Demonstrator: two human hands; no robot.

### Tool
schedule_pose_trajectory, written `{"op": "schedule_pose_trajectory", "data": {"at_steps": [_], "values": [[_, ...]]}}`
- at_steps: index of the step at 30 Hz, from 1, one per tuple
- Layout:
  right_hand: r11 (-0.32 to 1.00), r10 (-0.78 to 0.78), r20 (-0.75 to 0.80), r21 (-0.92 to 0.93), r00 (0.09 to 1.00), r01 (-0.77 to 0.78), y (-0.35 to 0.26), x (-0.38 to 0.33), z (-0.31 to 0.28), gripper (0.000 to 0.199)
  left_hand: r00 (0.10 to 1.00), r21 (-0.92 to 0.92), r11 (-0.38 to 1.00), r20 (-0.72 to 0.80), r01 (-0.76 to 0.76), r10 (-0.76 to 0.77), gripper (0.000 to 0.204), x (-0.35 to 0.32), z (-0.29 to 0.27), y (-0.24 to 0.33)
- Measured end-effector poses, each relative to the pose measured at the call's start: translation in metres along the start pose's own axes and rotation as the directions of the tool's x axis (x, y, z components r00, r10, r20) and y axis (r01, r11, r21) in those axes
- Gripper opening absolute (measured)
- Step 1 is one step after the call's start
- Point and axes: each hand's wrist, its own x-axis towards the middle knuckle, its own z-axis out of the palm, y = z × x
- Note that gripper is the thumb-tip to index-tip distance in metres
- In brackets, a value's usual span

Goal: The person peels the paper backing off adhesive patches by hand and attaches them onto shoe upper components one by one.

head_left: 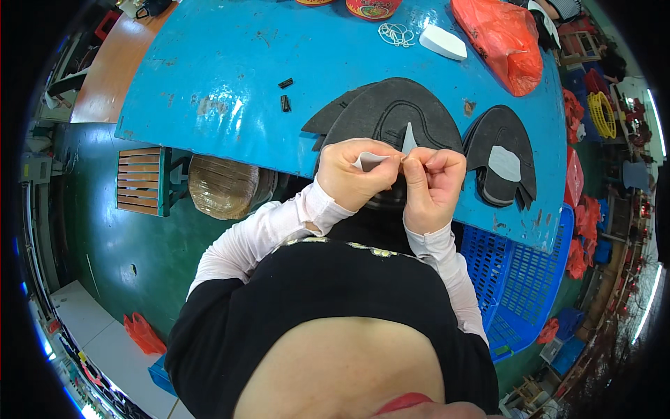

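Note:
Both my hands meet at the table's near edge, their fingertips pinched together on a thin pale grey-white piece [410, 137]. My left hand [356, 171] is closed on it, and part of it shows between thumb and fingers. Thumb and forefinger of my right hand [434, 187] pinch it from the other side. Just beyond my hands lies a stack of dark grey sole-shaped pieces [398, 105] with curved grooves. A second dark stack [497, 133] lies to the right, with a pale grey patch [504, 164] on top.
The blue table [230, 84] bears two small black pieces [285, 103], a white block [443, 43], a tangle of pale bands [396, 35] and a red plastic bag [506, 45]. Below its right edge stands a blue basket [520, 279]. A wooden-slatted stool [139, 180] is at left.

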Motion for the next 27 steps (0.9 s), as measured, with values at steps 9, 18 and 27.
{"op": "schedule_pose_trajectory", "data": {"at_steps": [9,18,27], "values": [[0.991,0.091,-0.021,0.103,0.996,-0.088,-0.010,0.002,0.001,0.028,0.999,-0.020,0.999,-0.018,-0.034,0.033,0.009,-0.001,0.005,-0.006],[0.999,0.035,0.002,0.009,0.999,-0.035,-0.002,-0.003,0.000,0.024,0.978,-0.138,0.970,-0.023,0.201,-0.206,0.008,0.000,0.006,0.007],[0.996,0.081,-0.005,0.039,0.997,-0.081,-0.007,-0.003,-0.001,0.025,0.959,-0.261,0.924,0.023,0.279,-0.283,0.009,0.000,0.007,0.010]]}}
